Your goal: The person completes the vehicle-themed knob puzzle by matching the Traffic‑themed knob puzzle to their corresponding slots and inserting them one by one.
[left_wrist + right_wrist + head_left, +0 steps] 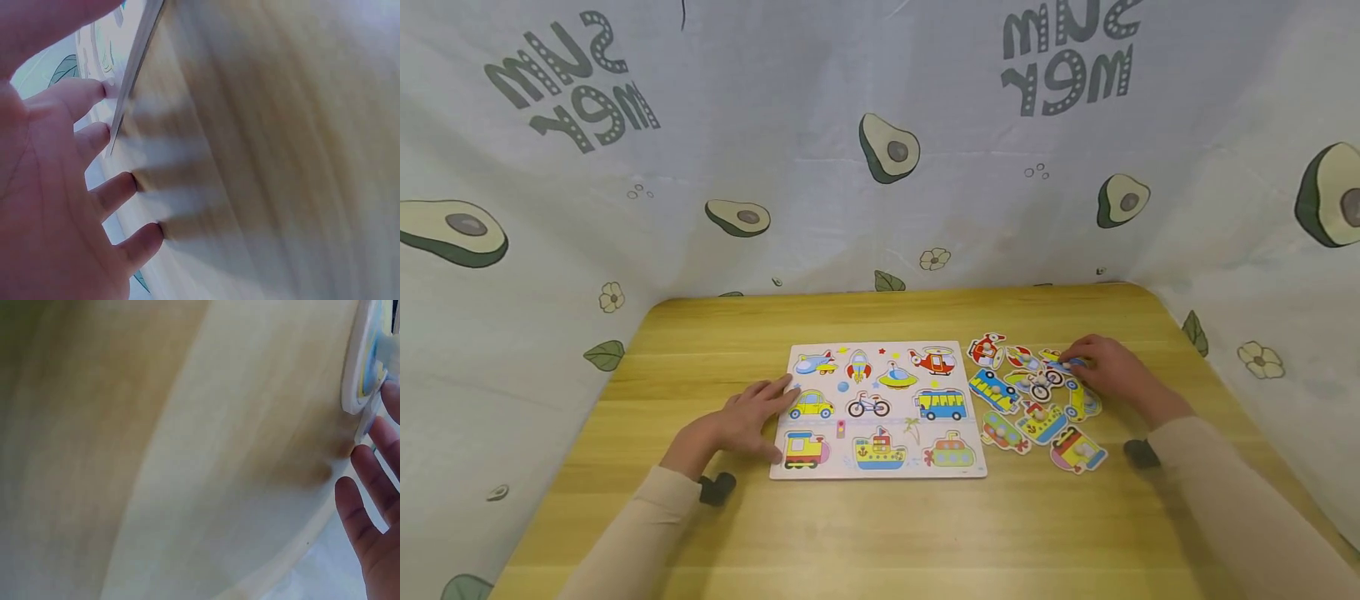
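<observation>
Colourful vehicle pieces (1042, 418) toward wooden bench's (887, 533) right edge; my right hand (1111, 367) there, can't tell grasp; loose left hand (747, 421) touches white rectangular board (880, 423).

The left sleeve (636, 537) is long, plain and pale beige, lightly creased near its cuff, and reaches the wrist; the right sleeve (1247, 512) has the same colour and length. A black, two-lobed piece (717, 489) shows just right of the left cuff, and a rounded dark piece (1141, 453) left of the right one. The left hand (741, 425) and right hand (1116, 375) are bare.
</observation>
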{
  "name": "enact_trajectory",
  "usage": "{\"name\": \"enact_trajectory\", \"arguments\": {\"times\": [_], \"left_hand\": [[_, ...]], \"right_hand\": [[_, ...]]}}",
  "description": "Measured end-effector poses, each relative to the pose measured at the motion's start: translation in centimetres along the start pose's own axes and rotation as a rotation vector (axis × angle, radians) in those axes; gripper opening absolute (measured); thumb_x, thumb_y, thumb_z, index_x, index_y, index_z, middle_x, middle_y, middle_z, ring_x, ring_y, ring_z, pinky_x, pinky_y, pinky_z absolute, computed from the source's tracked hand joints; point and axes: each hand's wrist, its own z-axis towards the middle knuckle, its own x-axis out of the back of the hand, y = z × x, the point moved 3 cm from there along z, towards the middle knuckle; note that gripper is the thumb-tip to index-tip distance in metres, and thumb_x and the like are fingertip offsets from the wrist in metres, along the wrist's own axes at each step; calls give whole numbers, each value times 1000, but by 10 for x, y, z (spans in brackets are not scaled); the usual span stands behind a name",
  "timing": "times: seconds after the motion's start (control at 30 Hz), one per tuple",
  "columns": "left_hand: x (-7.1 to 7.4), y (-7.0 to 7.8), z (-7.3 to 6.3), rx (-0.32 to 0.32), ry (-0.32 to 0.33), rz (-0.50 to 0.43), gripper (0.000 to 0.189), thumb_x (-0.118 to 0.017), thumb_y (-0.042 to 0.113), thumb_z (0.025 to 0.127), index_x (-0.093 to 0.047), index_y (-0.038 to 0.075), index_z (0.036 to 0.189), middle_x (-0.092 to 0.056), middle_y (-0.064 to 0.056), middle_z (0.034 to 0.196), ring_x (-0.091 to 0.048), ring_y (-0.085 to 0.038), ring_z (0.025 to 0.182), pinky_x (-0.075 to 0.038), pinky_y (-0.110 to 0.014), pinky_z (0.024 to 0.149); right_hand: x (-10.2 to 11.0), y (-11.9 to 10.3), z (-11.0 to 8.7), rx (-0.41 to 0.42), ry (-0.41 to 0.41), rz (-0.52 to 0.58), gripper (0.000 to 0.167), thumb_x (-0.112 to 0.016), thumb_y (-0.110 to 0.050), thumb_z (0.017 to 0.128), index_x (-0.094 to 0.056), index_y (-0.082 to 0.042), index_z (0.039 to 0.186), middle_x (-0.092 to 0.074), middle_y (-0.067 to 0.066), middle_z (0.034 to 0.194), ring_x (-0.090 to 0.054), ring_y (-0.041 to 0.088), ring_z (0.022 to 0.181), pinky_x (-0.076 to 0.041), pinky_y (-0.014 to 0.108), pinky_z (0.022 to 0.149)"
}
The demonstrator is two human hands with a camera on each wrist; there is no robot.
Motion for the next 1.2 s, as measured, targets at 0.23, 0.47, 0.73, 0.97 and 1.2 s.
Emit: {"name": "enact_trajectory", "arguments": {"times": [0.23,0.47,0.73,0.97,1.2], "left_hand": [[-4,-4,0,-31,24,2,100,-81,39,76,-29,14,157,-14,-13,168,-17,-46,150,-18,-75,112],[-4,-5,1,-20,25,-5,102,-82,39,73,-29,14,157,-15,-13,168,-16,-46,150,-17,-75,112],[-2,-4,1,-23,16,5,100,-81,37,75,-29,13,157,-15,-13,168,-17,-46,150,-18,-75,111],[0,-3,-1,-22,16,14,99,-80,36,76,-28,13,157,-15,-13,167,-18,-47,149,-19,-76,111],[1,-2,-2,-26,16,-3,100,-81,39,75,-30,11,157,-17,-15,167,-18,-48,149,-19,-76,110]], "right_hand": [[1,5,1,-10,36,-37,18,-64,-8,92,-73,1,105,-62,30,113,-61,45,101,-48,61,87],[6,12,-2,-72,75,-36,24,-68,-17,91,-71,4,101,-60,26,102,-59,35,86,-49,55,78],[3,17,-4,-116,68,-39,28,-68,-24,93,-69,4,96,-59,30,106,-58,41,92,-48,58,82],[3,17,-6,-46,96,-15,27,-65,-15,93,-69,2,115,-60,33,117,-57,48,105,-46,64,89],[4,16,-4,-33,56,23,18,-66,-10,92,-74,1,104,-63,32,111,-59,47,104,-46,63,89]]}}
